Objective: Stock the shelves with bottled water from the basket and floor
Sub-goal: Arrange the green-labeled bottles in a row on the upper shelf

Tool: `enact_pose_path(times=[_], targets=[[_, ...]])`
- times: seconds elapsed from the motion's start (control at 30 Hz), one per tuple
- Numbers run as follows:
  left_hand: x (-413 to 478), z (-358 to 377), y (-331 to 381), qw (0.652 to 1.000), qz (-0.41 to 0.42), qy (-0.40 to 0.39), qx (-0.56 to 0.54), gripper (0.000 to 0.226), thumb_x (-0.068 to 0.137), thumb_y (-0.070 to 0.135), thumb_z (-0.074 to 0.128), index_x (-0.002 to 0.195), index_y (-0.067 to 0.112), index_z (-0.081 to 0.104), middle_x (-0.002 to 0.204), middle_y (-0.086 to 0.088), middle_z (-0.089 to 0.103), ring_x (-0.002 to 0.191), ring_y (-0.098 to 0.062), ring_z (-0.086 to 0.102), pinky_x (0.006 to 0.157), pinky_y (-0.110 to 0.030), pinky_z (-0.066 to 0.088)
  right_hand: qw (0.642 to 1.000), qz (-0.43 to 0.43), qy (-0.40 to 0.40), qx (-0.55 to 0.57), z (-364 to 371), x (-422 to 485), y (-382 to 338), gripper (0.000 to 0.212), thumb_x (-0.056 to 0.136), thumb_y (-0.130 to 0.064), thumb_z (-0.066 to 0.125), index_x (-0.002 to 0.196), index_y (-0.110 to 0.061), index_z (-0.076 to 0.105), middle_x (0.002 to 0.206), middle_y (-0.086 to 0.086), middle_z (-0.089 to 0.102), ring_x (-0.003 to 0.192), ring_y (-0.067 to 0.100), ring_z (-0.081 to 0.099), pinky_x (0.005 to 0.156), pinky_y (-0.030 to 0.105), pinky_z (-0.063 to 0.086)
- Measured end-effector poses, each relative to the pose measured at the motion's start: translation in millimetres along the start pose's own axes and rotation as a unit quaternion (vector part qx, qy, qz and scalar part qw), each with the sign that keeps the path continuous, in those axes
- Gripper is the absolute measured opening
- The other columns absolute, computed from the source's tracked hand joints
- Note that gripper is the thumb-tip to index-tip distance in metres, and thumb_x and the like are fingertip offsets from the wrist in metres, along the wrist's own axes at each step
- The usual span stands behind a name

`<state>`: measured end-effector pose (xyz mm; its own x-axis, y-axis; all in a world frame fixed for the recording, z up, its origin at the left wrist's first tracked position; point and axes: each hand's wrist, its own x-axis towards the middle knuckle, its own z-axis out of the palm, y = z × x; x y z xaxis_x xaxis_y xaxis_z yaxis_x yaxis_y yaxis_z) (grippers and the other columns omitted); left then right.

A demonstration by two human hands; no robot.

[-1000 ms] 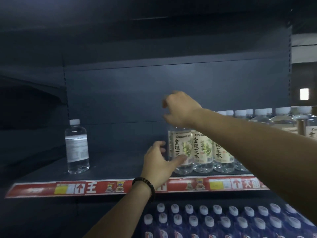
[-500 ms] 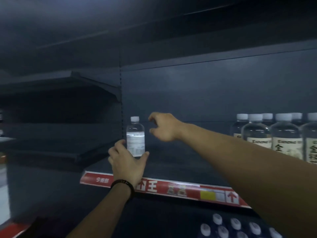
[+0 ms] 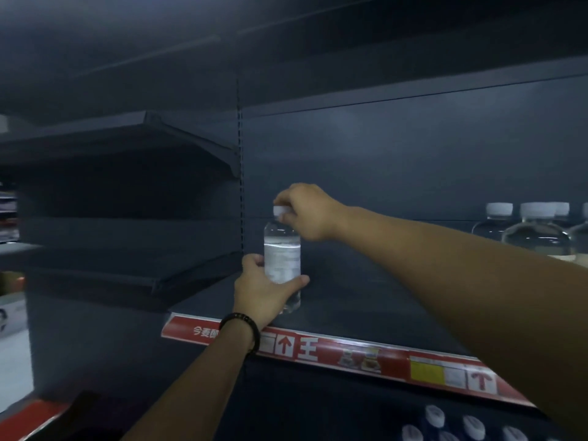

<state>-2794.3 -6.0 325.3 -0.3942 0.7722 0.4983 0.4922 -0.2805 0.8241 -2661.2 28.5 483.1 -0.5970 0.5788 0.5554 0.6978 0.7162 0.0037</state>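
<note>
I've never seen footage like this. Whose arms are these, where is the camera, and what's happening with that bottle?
No robot here: a person wears a camera on the head, looking forward and down, so you see their own arms. The left hand grips the body of an upright water bottle at the dark shelf; the right hand pinches its white cap. More capped bottles stand to the right, and caps show on the level below. A red price strip runs along the shelf's front edge.
</note>
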Motion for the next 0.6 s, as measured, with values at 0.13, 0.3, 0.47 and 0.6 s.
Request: enact_pose_path(times=[0.13, 0.3, 0.47, 0.6], targets=[[-9, 8, 16, 0.998, 0.008, -0.062, -0.014, 0.066, 0.066, 0.056, 0.096, 0.11, 0.028, 0.055, 0.103, 0.01, 0.074, 0.089, -0.005, 0.073, 0.076, -0.027, 0.061, 0.999, 0.03, 0.012, 0.013, -20, -13, 8, 0.015, 0.097, -0.025, 0.071, 0.105, -0.014, 0.077, 0.106, 0.004, 0.077, 0.101, 0.021, 0.07, 0.088, 0.032, 0.056], [-18, 26, 35, 0.995, 0.013, -0.098, -0.024, 0.07, 0.058, 0.069, 0.094, 0.108, 0.033, 0.06, 0.104, 0.011, 0.073, 0.092, -0.009, 0.073, 0.079, -0.031, 0.062, 0.999, 0.046, 0.016, 0.016, -45, -39, 28, 0.026, 0.089, -0.035, 0.083, 0.095, -0.015, 0.069, 0.098, -0.001, 0.073, 0.094, 0.019, 0.065, 0.081, 0.034, 0.054], [-27, 50, 55, 0.988, 0.017, -0.141, -0.054, 0.074, 0.059, 0.051, 0.1, 0.114, 0.03, 0.056, 0.095, 0.009, 0.079, 0.086, -0.006, 0.077, 0.082, -0.033, 0.064, 0.996, 0.084, 0.03, 0.011, -63, -56, 45, 0.038, 0.081, -0.047, 0.089, 0.079, -0.022, 0.06, 0.084, -0.003, 0.071, 0.08, 0.015, 0.066, 0.064, 0.027, 0.046], [-36, 69, 65, 0.968, 0.004, -0.219, -0.124, 0.075, 0.061, 0.04, 0.1, 0.118, 0.02, 0.056, 0.102, 0.004, 0.082, 0.095, -0.014, 0.08, 0.095, -0.049, 0.062, 0.994, 0.103, -0.012, -0.021, -73, -68, 54, 0.026, 0.091, -0.039, 0.08, 0.079, -0.023, 0.063, 0.083, -0.005, 0.067, 0.085, 0.02, 0.065, 0.068, 0.027, 0.045]])
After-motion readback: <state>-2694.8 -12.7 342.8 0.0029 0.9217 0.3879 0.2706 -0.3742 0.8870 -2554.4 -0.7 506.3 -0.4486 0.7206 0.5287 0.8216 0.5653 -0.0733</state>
